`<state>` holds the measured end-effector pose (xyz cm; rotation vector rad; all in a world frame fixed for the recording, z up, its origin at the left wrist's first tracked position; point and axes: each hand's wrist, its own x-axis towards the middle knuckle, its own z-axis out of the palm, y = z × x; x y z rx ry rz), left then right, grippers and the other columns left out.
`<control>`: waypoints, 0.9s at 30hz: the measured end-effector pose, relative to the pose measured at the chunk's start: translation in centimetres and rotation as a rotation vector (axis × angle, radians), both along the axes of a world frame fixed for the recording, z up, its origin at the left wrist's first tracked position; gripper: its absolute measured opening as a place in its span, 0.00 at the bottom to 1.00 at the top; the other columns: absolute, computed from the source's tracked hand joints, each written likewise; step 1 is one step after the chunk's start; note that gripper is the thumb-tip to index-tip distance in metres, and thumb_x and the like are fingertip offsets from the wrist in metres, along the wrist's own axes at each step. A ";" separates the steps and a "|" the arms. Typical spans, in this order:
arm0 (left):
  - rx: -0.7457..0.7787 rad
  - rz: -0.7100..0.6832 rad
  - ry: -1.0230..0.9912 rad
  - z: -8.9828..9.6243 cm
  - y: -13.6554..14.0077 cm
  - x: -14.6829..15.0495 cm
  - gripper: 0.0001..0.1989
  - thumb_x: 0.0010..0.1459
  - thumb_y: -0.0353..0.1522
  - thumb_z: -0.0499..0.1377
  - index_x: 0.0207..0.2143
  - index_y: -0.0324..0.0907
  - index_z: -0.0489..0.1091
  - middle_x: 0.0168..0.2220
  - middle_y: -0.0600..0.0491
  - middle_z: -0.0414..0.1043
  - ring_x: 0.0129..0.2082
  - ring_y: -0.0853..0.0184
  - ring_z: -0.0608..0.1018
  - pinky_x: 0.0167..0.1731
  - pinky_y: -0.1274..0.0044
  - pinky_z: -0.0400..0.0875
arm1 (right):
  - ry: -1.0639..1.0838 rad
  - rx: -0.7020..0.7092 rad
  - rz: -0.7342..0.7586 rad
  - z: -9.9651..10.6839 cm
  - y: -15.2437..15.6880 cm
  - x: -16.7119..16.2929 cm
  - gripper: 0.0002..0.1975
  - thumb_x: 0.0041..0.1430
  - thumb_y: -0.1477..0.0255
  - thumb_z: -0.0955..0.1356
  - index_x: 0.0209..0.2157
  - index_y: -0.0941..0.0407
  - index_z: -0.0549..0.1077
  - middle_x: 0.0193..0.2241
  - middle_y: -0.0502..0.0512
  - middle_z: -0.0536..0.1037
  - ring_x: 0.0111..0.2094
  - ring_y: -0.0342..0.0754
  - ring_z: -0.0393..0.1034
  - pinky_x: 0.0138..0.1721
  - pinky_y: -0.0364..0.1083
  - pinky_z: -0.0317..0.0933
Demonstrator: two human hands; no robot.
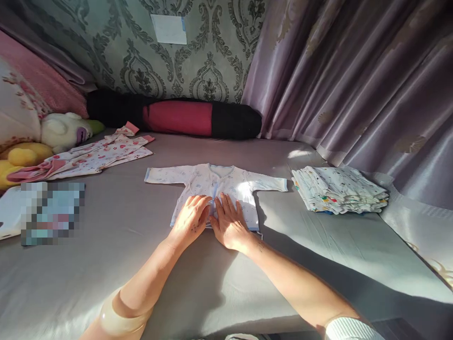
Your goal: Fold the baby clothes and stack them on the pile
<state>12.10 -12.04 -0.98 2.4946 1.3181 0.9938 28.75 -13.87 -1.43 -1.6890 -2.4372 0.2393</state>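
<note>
A small white baby shirt (208, 182) with pale blue trim and a fine print is spread face up on the bed, both sleeves stretched out sideways. My left hand (193, 218) rests on its lower front beside the middle opening, fingers bent together at the blue-edged placket; the fingertips are partly hidden. Just to the right, my right hand (230, 222) lies flat on the shirt with its fingers spread. Both wrists come in over the shirt's bottom hem.
A stack of folded printed baby clothes (339, 189) sits at the right. A pink-trimmed baby garment (106, 153) lies at the left, near plush toys (63, 130) and a blurred flat item (58, 212). A black and red bolster (177, 115) lines the wall, beside a curtain (336, 80).
</note>
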 end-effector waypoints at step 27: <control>-0.090 -0.049 0.334 -1.4 -0.7 1.8 0.23 0.68 0.40 0.48 0.61 0.43 0.64 0.63 0.45 0.65 0.64 0.49 0.63 0.59 0.56 0.62 | -0.109 0.106 -0.257 -0.7 3.6 6.2 0.30 0.70 0.64 0.55 0.67 0.66 0.55 0.69 0.68 0.51 0.70 0.59 0.42 0.67 0.63 0.38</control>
